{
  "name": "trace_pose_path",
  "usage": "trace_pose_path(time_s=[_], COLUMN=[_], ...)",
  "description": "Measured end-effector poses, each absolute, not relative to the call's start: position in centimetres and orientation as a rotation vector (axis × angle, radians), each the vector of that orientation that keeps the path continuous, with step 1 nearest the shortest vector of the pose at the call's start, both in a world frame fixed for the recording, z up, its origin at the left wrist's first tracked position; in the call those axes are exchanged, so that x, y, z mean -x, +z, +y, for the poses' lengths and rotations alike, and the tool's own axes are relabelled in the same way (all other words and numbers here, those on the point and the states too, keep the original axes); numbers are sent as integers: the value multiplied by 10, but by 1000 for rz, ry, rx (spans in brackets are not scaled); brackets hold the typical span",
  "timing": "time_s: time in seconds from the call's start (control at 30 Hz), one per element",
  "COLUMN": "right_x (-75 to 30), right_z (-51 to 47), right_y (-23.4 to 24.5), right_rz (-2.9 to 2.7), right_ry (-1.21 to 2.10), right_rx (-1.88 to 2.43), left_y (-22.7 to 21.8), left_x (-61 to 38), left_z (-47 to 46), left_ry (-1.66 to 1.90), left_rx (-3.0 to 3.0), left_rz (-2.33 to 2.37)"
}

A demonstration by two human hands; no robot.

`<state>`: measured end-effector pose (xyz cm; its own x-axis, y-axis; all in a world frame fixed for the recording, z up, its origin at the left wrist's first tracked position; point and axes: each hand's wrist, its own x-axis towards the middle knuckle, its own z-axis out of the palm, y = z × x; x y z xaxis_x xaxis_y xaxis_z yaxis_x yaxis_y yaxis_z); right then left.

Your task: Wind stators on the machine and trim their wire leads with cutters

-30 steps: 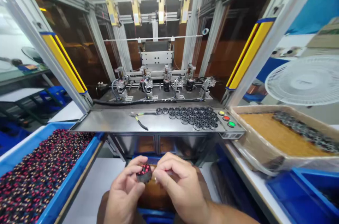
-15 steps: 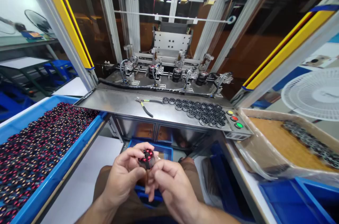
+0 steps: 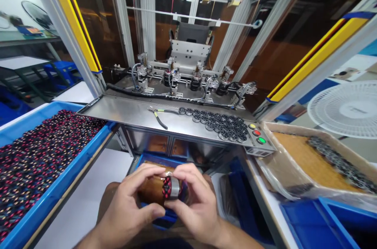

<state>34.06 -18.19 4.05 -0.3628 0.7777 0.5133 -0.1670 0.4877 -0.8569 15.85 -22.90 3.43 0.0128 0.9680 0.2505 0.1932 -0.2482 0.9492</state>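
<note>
A small motor stator (image 3: 174,187), with a grey metal outer band and red windings on its face, is pinched on edge between the thumb and fingers of my right hand (image 3: 197,198). To its left my left hand (image 3: 132,198) curves round a gap, thumb and fingers apart, its fingertips close to the stator but not closed on it. Both hands are above my lap, in front of the machine. Beyond them, a group of dark stator cores (image 3: 225,123) covers the right half of the metal shelf (image 3: 126,113). Cutting pliers (image 3: 159,116) with green-and-black handles lie left of these cores.
At left, a blue crate (image 3: 66,170) is full of red-wound stators. On the right are a lined carton (image 3: 290,154) with grey cores, a button panel (image 3: 259,135) and a white fan (image 3: 344,107). Yellow light curtains (image 3: 75,21) flank the winding machine (image 3: 191,78). Blue bins stand below.
The stator has turned from face-up to on edge. My left hand has let go of it and opened, while my right hand has taken hold. The view has shifted slightly.
</note>
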Motion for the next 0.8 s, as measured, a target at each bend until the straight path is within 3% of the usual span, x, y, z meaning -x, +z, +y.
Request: trace_pose_path(time_s=[0.1, 0.2, 0.43, 0.63, 0.8], right_x=[-347, -352, -359, -359, -380], right_z=[-182, -183, -180, -185, -170], right_y=[40, 40, 51, 49, 54], right_rz=[-1861, -1895, -1806, -1630, -1637], right_ry=[762, 717, 937, 1106, 1296], right_rx=[482, 459, 434, 720, 742], left_y=[44, 49, 45, 36, 41], left_x=[-164, -168, -167, -171, -167], left_z=[-230, -229, -231, -231, -230], left_ry=[1198, 1189, 1279, 1406, 1397], left_rx=[-1543, -1548, -1677, -1563, -2007], left_rz=[1190, 1193, 1242, 1232, 1250])
